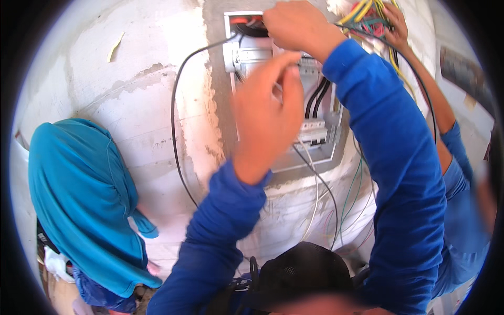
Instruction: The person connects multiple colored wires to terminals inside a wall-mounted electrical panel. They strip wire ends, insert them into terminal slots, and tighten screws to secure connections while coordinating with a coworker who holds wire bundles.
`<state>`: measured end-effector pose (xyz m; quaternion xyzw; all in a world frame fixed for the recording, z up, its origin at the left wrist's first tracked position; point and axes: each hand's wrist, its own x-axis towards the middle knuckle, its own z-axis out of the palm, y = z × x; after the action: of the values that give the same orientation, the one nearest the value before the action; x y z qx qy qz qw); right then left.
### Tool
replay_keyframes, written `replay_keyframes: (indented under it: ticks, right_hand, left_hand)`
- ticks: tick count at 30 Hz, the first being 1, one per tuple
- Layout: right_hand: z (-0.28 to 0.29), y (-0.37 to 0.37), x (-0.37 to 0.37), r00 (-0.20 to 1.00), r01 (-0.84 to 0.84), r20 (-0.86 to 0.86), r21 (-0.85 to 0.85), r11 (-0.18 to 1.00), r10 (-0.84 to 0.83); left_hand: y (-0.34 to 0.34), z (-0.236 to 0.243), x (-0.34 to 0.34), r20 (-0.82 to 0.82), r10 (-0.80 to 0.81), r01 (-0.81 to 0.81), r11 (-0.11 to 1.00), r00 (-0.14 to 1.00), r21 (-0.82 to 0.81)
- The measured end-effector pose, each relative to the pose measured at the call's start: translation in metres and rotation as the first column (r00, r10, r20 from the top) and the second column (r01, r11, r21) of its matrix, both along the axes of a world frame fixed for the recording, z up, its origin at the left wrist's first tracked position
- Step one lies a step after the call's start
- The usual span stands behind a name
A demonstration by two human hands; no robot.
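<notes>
An electrical panel box (286,163) with a white frame is set in the wall before me. My right hand (299,26) is closed at its top edge; the fingertips and whatever they hold are hidden. A black cable (174,105) loops up from the left into the box's upper corner, close to this hand. In front of the panel, my left hand (270,113) is raised and blurred, its thumb near a bent finger. Behind it are white breakers (315,128), a metal rail (254,54) and thick black wires (316,97).
At the upper right, another person's hand (398,26) is at a bundle of yellow, green and red wires (367,13). Loose thin wires (344,210) hang below the panel. A teal garment (79,194) drapes at the left; a black mesh cap (304,268) shows low centre.
</notes>
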<state>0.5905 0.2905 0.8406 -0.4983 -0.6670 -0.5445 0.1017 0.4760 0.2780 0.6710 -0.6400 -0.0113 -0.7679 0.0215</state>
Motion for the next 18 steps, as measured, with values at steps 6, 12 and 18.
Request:
replay_keyframes:
  ticks: [6, 12, 18]
  right_hand:
    - [-0.022, 0.001, 0.011, 0.952, -0.231, -0.151, 0.221, 0.947, 0.267]
    - [-0.021, -0.014, 0.025, 0.861, -0.287, -0.345, 0.278, 0.917, 0.374]
    - [-0.025, -0.014, 0.035, 0.782, -0.335, -0.440, 0.300, 0.893, 0.441]
  left_hand:
    - [0.021, 0.095, -0.036, -0.411, 0.842, -0.853, 0.467, 0.349, 0.232]
    - [0.030, 0.106, -0.029, -0.431, 0.901, -0.827, 0.201, -0.055, 0.525]
    - [0.065, 0.104, 0.000, -0.415, 0.908, -0.879, 0.238, 0.051, 0.412]
